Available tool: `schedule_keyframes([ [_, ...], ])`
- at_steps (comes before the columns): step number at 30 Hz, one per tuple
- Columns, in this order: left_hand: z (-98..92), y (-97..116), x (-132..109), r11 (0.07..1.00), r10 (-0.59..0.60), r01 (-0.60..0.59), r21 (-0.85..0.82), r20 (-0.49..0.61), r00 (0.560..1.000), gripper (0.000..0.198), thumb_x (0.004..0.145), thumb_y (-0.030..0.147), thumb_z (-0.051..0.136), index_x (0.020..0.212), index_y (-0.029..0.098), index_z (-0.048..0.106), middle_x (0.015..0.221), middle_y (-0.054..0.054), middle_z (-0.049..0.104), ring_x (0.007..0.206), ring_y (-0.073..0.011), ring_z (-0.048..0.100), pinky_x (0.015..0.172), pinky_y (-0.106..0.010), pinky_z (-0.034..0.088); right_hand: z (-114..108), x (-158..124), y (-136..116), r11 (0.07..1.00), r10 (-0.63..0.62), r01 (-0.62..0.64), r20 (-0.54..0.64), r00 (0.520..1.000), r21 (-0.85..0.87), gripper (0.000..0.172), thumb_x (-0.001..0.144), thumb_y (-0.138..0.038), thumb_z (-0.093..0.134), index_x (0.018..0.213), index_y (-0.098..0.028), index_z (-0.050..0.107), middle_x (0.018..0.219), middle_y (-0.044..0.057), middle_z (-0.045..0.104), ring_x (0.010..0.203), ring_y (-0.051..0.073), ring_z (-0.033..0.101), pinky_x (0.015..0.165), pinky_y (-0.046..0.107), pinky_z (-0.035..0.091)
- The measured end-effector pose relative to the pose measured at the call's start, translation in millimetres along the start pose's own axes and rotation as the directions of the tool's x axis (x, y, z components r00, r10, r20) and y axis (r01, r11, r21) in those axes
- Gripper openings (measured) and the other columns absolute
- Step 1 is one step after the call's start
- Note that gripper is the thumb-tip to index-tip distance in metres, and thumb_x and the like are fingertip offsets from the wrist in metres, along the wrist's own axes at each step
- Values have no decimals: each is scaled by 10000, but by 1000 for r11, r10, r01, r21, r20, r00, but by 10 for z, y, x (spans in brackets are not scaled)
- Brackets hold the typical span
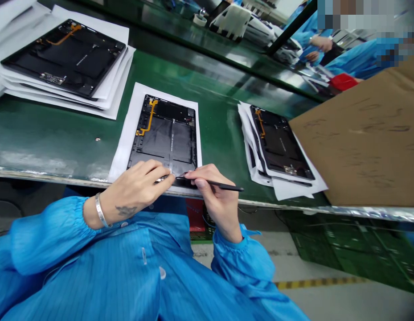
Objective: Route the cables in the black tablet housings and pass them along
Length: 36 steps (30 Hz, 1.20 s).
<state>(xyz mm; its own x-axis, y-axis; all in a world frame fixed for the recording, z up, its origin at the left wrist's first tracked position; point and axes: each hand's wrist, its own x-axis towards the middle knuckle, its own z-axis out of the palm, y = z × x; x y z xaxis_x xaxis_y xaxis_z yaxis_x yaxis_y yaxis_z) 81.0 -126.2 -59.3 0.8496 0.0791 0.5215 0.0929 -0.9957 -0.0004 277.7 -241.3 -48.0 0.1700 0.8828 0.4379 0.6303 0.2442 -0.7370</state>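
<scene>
In front of me a black tablet housing (166,138) lies with its inside facing up on a white paper sheet (123,147). An orange flex cable (149,120) runs down its left side. My right hand (216,191) grips a slim black pen-like tool (223,185), its tip over the housing's near edge. My left hand (136,189) rests at that same edge with fingers bent, its fingertips close to the tool's tip. A shiny ring-like piece shows among its fingers. Both hands cover the near end of the housing, so whatever the left fingertips pinch is hidden.
At the left, another housing (79,58) tops a stack of white sheets (116,96). On the right, a second stack carries a similar housing (282,142), beside a large cardboard sheet (363,133). A small piece (97,139) lies on the green bench (220,120). People in blue work behind.
</scene>
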Motion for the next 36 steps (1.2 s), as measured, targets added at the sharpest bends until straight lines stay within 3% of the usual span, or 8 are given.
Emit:
schedule_keyframes([
  [6,-30,28,37,996,32,-33,80,16,999,235,1004,124,475,1163,61,636,1033,-134,705,978,-254,629,768,-369,564,7,-1,-22,999,-50,51,13,999,-18,185,991,-216,552,969,-237,735,900,30,752,856,192,661,784,363,537],
  [11,-31,1,70,990,86,-90,104,48,995,231,1013,118,447,1125,79,646,1001,-122,696,920,-225,622,770,-356,555,-69,90,8,990,-133,139,137,982,-35,166,988,-236,568,973,-228,733,880,39,740,878,198,662,786,367,532],
  [19,-7,-37,44,999,49,-49,13,35,998,266,986,59,425,1119,101,651,1049,-116,690,954,-227,594,806,-353,529,-295,449,300,963,-264,219,397,879,157,190,996,-314,569,978,-249,747,908,8,769,886,172,656,1000,439,545],
  [25,3,-30,44,1000,29,-29,0,33,999,280,970,42,426,1138,111,640,1044,-110,682,939,-223,590,816,-357,530,-435,365,365,988,-115,79,281,953,134,215,970,-372,611,940,-229,769,850,35,757,859,183,662,1016,496,564],
  [30,20,-23,33,1000,8,-8,4,29,1000,300,969,39,413,1159,114,633,1050,-109,677,944,-229,585,829,-366,540,-448,199,334,992,-11,-12,190,982,123,200,974,-324,601,935,-223,769,806,35,696,842,180,647,981,481,587],
  [36,8,-15,39,1000,19,-19,-14,22,1000,309,948,13,425,1151,85,646,1033,-115,678,938,-251,591,797,-382,549,-424,143,311,998,-30,24,131,991,50,185,984,-283,584,981,-217,756,866,52,706,881,191,662,871,411,585],
])
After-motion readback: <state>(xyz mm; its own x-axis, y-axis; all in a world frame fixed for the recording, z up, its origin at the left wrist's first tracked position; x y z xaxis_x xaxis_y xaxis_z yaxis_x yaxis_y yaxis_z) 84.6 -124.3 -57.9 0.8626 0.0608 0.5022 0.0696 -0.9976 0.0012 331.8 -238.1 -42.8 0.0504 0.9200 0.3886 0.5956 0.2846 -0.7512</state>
